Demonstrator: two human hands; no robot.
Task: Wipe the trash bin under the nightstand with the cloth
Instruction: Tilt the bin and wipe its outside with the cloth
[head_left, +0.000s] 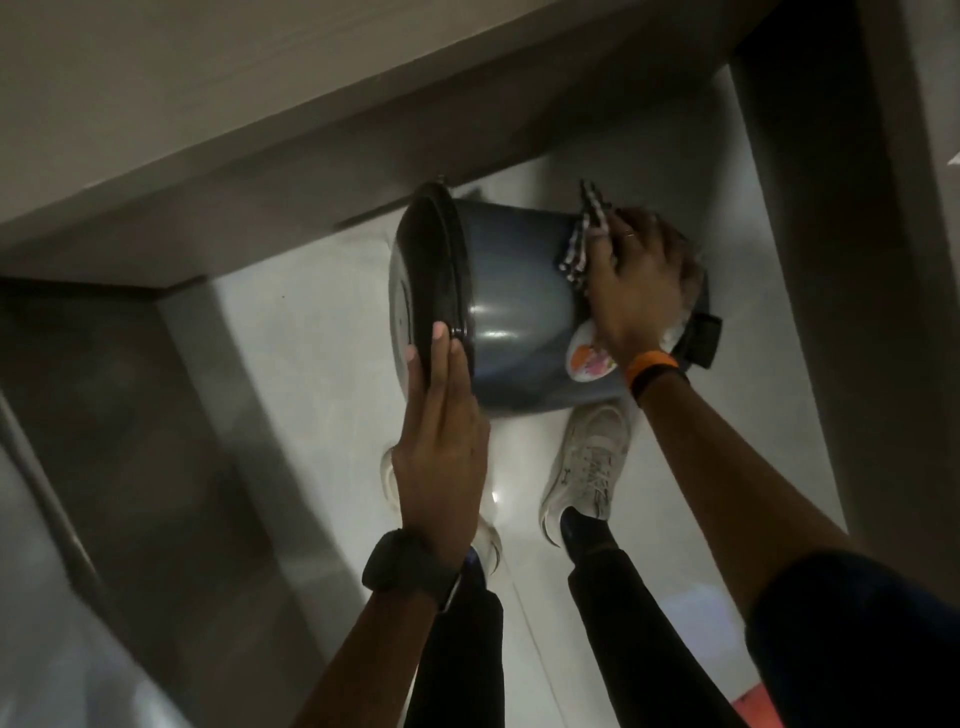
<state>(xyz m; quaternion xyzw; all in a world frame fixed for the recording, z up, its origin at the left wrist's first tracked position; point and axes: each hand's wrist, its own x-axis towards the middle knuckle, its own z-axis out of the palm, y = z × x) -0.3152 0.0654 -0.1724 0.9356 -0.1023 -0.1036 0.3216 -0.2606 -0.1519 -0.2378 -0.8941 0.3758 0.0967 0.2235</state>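
Tilting on its side in front of you, the round grey plastic trash bin (511, 306) is held between your two hands above the pale glossy tiled floor (311, 338), just below the edge of the beige nightstand top (208, 104). Its dark base points to your left and its rim end, with a black hinged part (704, 340), points to your right. A round white sticker with orange and pink marks (589, 358) shows on the bin's wall near your right wrist.

Your left hand (441, 447) lies flat against the base end, fingers straight and together, their tips resting on the dark bottom ring; it braces rather than grasps. A black watch (410, 569) sits on that wrist.

Your right hand (636, 275) presses the black-and-white checked cloth (584, 236) onto the bin's upper wall near the rim, fingers spread and curved over the fabric, a ring on one finger. Part of the cloth sticks out past your fingertips. An orange-and-black band (654, 371) circles that wrist.

Below the bin your two white sneakers stand on the floor, the right one (589, 462) in plain view, the left one (389, 478) mostly hidden behind your left hand.
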